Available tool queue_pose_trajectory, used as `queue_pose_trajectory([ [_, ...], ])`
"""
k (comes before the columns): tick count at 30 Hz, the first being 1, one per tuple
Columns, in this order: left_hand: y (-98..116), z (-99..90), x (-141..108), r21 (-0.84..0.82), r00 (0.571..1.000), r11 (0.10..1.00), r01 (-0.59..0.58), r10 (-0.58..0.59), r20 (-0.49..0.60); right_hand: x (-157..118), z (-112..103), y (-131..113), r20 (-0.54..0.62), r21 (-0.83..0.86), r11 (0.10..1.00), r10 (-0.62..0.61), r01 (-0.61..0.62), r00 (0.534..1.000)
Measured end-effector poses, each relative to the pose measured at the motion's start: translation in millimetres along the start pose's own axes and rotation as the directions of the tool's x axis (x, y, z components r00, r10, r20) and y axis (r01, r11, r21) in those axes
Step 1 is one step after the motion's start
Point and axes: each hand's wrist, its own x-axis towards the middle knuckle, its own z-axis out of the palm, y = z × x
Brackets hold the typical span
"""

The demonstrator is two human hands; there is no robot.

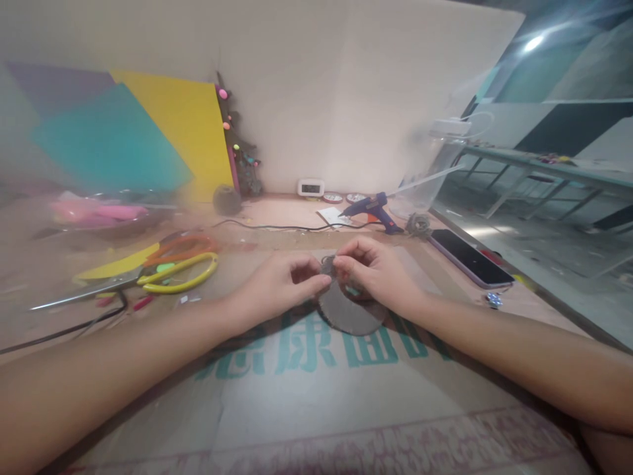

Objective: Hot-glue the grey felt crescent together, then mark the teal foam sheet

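My left hand (281, 284) and my right hand (373, 270) meet near the middle of the work surface. Between their thumbs and fingertips is a small, fuzzy dark grey piece (327, 265), pinched from both sides. Just below it shows a flat, rounded grey disc (349, 313) with a rough edge, partly covered by my right hand. Whether the disc is joined to the small piece, I cannot tell. A bit of teal colour shows under my right fingers, too small to name. Under both hands lies a sheet printed with teal characters (306, 346).
Large scissors (178, 270) with yellow and orange handles lie at left, near a black cord (64, 330). Behind my hands stand a blue glue gun (373, 210) and a small white digital clock (311, 189). A phone (469, 257) lies at right by the table edge.
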Motion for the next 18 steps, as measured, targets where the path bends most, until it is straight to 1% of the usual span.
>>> queue_pose_trajectory([
  [5, -1.5, -0.3, -0.2, -0.037, 0.996, 0.999, 0.028, -0.031, -0.080, 0.1, 1.4, -0.3, 0.137, 0.127, 0.992, -0.016, -0.002, 0.991],
  [7, -3.6, 0.1, 0.2, -0.050, 0.995, 0.998, 0.025, -0.029, -0.093, -0.1, 0.6, -0.5, 0.154, 0.144, 0.989, -0.047, 0.025, 0.987],
  [9, -5.4, 0.5, 0.6, -0.070, 0.996, 0.997, 0.022, -0.028, -0.089, 0.2, -1.0, -1.5, 0.110, 0.126, 0.989, -0.093, 0.079, 0.990],
  [11, -6.1, 0.6, 1.0, -0.085, 0.996, 0.996, 0.021, -0.028, -0.089, 1.5, -3.3, -3.4, 0.016, 0.061, 0.989, -0.134, 0.133, 0.991],
  [12, -5.9, 0.5, 0.9, -0.090, 0.995, 0.996, 0.022, -0.030, -0.094, 2.6, -4.4, -4.6, -0.027, 0.020, 0.990, -0.138, 0.139, 0.990],
  [14, -4.3, -0.4, 0.5, -0.099, 0.994, 0.995, 0.030, -0.040, -0.102, 5.0, -6.2, -7.0, -0.085, -0.041, 0.993, -0.116, 0.113, 0.990],
  [18, 1.4, -3.3, -1.5, -0.100, 0.988, 0.995, 0.013, -0.027, -0.150, 7.8, -6.3, -9.0, -0.113, -0.070, 0.997, -0.051, 0.044, 0.992],
])
